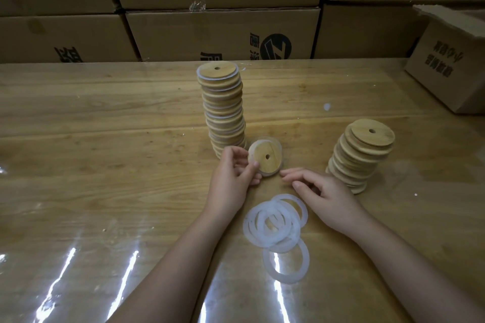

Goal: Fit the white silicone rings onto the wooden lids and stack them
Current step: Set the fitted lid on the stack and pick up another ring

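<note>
My left hand (pixel 232 172) pinches a lid (pixel 265 157), ring showing at its rim, tilted beside the finished stack (pixel 223 110), probably ready to stack. My right hand (pixel 319 193) is relaxed and empty, near the spare rings (pixel 275 223). Bare lids (pixel 362 155) are close by.

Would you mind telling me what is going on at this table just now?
A person is fitting white silicone rings onto wooden lids. The left hand pinches a lid with a ring showing round its rim, next to the foot of the tall stack of ringed lids. The right hand is open and empty, just above the loose rings on the table. The shorter stack on the right shows no rings.
</note>
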A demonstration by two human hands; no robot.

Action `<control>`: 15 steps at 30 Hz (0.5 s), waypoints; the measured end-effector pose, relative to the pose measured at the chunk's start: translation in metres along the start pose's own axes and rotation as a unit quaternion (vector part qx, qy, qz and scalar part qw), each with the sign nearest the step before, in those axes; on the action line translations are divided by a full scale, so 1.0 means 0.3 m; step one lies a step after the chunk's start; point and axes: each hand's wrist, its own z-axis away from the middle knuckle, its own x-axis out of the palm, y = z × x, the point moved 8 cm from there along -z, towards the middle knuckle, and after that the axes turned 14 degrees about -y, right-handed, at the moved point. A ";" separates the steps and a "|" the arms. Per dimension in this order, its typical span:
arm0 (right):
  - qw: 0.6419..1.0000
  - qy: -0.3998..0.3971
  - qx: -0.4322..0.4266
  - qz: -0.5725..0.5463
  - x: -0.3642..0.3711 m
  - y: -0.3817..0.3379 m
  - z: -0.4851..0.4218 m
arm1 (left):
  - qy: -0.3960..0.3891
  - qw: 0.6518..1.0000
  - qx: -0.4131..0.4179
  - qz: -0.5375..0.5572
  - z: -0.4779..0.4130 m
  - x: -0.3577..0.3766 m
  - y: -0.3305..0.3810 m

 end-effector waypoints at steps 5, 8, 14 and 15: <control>0.998 -0.006 -0.013 0.059 0.009 -0.008 -0.005 | -0.012 0.999 0.011 -0.037 0.001 0.002 0.001; 0.992 -0.033 -0.014 0.117 0.027 -0.013 -0.006 | -0.009 0.998 0.019 -0.065 0.002 0.004 0.004; 0.990 -0.038 -0.023 0.133 0.031 -0.019 -0.005 | -0.010 0.993 0.026 -0.117 0.007 0.009 0.015; 0.991 -0.034 -0.025 0.126 0.028 -0.020 -0.004 | -0.013 0.992 0.025 -0.122 0.006 0.010 0.015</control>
